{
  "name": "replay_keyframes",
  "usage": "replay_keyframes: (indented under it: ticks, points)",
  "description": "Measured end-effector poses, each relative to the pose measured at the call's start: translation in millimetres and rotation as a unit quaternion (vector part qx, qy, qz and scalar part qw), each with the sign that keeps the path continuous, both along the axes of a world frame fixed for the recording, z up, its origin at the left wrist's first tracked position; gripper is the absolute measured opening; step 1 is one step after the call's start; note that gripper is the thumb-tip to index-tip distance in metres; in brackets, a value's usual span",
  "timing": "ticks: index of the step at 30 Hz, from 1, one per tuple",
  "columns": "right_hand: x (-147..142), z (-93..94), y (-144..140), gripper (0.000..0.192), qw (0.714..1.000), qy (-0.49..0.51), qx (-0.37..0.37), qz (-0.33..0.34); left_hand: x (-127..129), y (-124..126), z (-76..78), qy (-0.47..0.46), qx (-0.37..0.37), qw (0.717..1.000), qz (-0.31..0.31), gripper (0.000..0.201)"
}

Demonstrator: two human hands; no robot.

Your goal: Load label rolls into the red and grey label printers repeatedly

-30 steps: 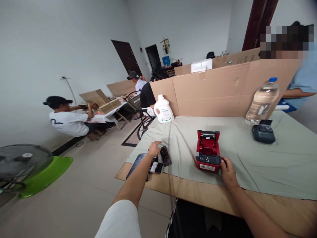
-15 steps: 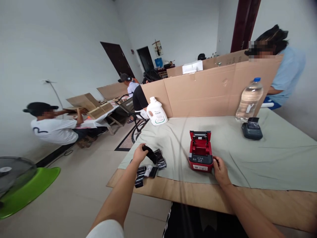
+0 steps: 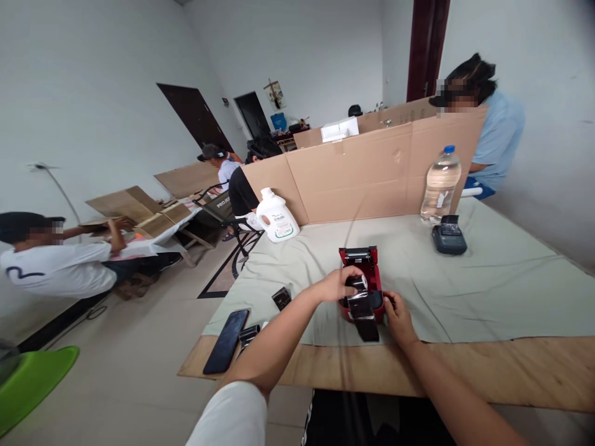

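Observation:
A small red and black label printer (image 3: 374, 274) sits on the cloth in front of me with its lid tipped up. Pinched in my left hand (image 3: 341, 285) is a roll of black labels (image 3: 361, 303), held over the printer's open bay with its loose strip hanging down across the front. My right hand (image 3: 398, 317) grips the right side of the printer, fingers curled against it. Left of my forearm lie a black phone (image 3: 226, 342), another black roll (image 3: 250, 334) partly covered by my arm, and a small dark packet-like piece (image 3: 281, 298).
A cardboard screen (image 3: 353, 176) stands along the table's far side. Before it are a white jug (image 3: 279, 218), a large water bottle (image 3: 440, 189) and a dark portable printer (image 3: 449, 239). Other people sit beyond the screen and at a table on the left. A green fan base (image 3: 37, 384) is on the floor.
My left hand has carried the black label roll right, from the pile at the table's left to above the printer. The phone now shows; my right hand stays on the printer. The view has shifted.

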State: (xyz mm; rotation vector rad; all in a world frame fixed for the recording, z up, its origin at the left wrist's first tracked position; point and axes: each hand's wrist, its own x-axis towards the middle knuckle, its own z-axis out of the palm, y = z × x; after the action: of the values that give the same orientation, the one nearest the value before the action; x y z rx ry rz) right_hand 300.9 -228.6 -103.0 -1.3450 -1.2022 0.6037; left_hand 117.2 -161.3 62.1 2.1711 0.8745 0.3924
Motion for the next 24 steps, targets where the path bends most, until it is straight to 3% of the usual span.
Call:
replay_keyframes:
  ticks: [3, 6, 17, 24]
  points:
    - [0.3, -0.2, -0.6, 0.038, 1.0, 0.016, 0.0, 0.002, 32.9, 21.4, -15.0, 0.207, 0.109, 0.972, 0.025, 0.047]
    - [0.9, -2.7, -0.4, 0.04, 1.0, 0.022, -0.003, 0.004, 47.2, 28.8, -21.2, 0.312, 0.119, 0.943, 0.01, 0.048]
    - [-0.3, -6.0, 1.1, 0.038, 1.0, 0.006, 0.011, 0.003, 55.1, 33.0, -27.4, 0.399, 0.119, 0.909, -0.036, 0.029]
    - [-0.2, -4.8, -0.2, 0.034, 0.998, -0.038, 0.048, -0.026, 55.7, 36.8, -38.1, 0.349, 0.134, 0.927, -0.017, 0.036]
